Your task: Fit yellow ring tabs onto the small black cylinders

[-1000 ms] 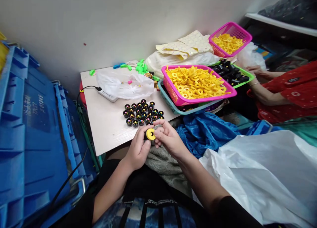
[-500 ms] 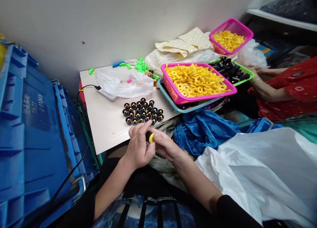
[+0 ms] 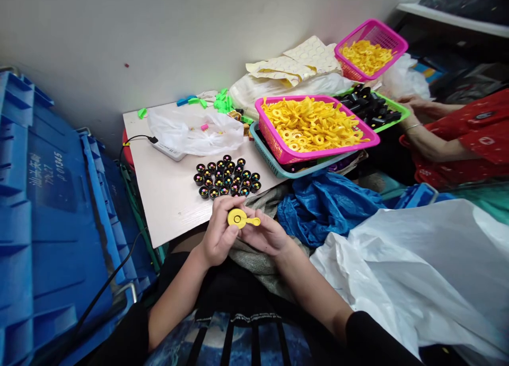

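In front of my lap, my left hand (image 3: 216,237) grips a round yellow plastic piece (image 3: 231,218) between thumb and fingers. A narrow tab with a rounded end sticks out of the piece to the right, and its ringed face is turned up to me. My right hand (image 3: 271,236) curls around from the other side, with its fingers at the tab and partly hidden behind it. The black part seen under the yellow earlier is now out of sight. Just beyond my hands, several small black cups (image 3: 225,181) with coloured dots inside stand grouped on the table (image 3: 167,196).
A pink basket (image 3: 274,143) of yellow pieces rests on a teal basket (image 3: 264,153). Behind are a green tray (image 3: 401,111) of black parts and another pink basket (image 3: 387,29). Blue crates (image 3: 71,207) stand left. A co-worker's arm (image 3: 431,143) reaches in at right.
The yellow piece has turned from edge-on to face-up, so its disc and tab now show. My right thumb and fingers have shifted slightly right. The view has moved a little.
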`<state>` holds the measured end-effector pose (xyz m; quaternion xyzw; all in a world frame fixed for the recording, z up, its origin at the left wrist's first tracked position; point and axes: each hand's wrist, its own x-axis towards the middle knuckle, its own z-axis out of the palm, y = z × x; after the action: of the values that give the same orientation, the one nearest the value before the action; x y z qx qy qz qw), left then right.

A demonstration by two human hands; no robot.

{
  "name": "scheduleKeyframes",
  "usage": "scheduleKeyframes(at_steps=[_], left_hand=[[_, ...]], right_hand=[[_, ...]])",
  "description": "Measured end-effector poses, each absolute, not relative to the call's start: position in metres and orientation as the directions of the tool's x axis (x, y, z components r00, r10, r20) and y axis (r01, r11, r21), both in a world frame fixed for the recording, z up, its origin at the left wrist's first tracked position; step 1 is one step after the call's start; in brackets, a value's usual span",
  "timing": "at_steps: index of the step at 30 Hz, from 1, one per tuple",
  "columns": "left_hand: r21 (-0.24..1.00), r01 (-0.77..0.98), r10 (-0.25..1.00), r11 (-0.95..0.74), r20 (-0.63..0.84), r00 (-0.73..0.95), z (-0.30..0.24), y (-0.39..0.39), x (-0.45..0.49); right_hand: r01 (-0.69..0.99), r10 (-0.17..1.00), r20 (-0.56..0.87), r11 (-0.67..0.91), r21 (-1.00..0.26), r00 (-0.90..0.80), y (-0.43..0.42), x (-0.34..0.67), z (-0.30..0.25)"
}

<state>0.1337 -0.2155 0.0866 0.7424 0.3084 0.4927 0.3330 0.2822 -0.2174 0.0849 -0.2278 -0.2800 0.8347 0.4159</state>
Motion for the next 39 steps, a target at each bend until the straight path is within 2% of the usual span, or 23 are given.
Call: scheduleKeyframes(at_steps=[3,7,10,14,17,21,23,26,28,30,31,33,34,36,37,39], left_hand=[[0.710,0.168,0.702,-0.684,0.577,0.418,0.091,-0.210,0.131],[0.648,0.235,0.671,-0.725,0.586,0.455,0.087,-0.204,0.128],[0.668,0.246,0.698,-0.702,0.576,0.427,0.082,-0.203,0.128],[0.723,0.233,0.743,-0.651,0.543,0.391,0.077,-0.203,0.127],[0.747,0.223,0.756,-0.626,0.510,0.410,0.074,-0.202,0.123],[0.798,0.136,0.759,-0.588,0.486,0.433,0.070,-0.199,0.119],[0.785,0.132,0.737,-0.605,0.490,0.465,0.070,-0.200,0.121],[0.723,0.157,0.685,-0.672,0.528,0.503,0.071,-0.204,0.127],[0.698,0.189,0.684,-0.691,0.549,0.480,0.069,-0.206,0.128],[0.733,0.247,0.764,-0.634,0.545,0.345,0.063,-0.205,0.123],[0.776,0.289,0.828,-0.561,0.520,0.210,0.057,-0.203,0.119],[0.868,0.369,0.906,-0.332,0.402,-0.130,0.043,-0.196,0.106],[0.891,0.404,0.902,-0.205,0.332,-0.274,0.035,-0.191,0.099],[0.866,0.497,0.891,-0.044,0.259,-0.373,0.018,-0.180,0.088],[0.832,0.554,0.898,-0.021,0.259,-0.355,0.010,-0.175,0.084],[0.766,0.642,0.915,-0.030,0.280,-0.291,-0.002,-0.166,0.079]], right_hand=[[-0.545,0.871,-0.149,-0.418,-0.727,-0.468,-0.218,0.280,0.081],[-0.418,0.959,-0.098,-0.206,-0.884,-0.266,-0.219,0.275,0.075],[-0.313,0.977,-0.025,-0.092,-0.945,-0.212,-0.220,0.275,0.071],[-0.212,0.963,0.030,-0.029,-0.977,-0.268,-0.221,0.282,0.075],[-0.158,0.948,0.019,-0.034,-0.987,-0.317,-0.221,0.285,0.079],[-0.354,0.933,-0.044,-0.179,-0.918,-0.357,-0.228,0.278,0.071],[-0.418,0.934,-0.069,-0.222,-0.881,-0.351,-0.232,0.274,0.068],[-0.389,0.952,-0.068,-0.187,-0.902,-0.300,-0.235,0.282,0.068],[-0.285,0.981,-0.051,-0.104,-0.953,-0.188,-0.233,0.303,0.067],[-0.076,0.999,-0.035,-0.034,-0.997,0.015,-0.227,0.334,0.059],[0.069,0.991,-0.033,-0.042,-0.997,0.133,-0.225,0.351,0.052],[0.376,0.964,-0.113,-0.200,-0.905,0.242,-0.222,0.381,0.036],[0.516,0.947,-0.232,-0.316,-0.796,0.223,-0.222,0.391,0.028],[0.723,0.884,-0.438,-0.411,-0.555,0.167,-0.224,0.402,0.021],[0.779,0.868,-0.485,-0.374,-0.503,0.104,-0.225,0.403,0.025],[0.787,0.903,-0.424,-0.210,-0.580,-0.072,-0.223,0.401,0.048]])
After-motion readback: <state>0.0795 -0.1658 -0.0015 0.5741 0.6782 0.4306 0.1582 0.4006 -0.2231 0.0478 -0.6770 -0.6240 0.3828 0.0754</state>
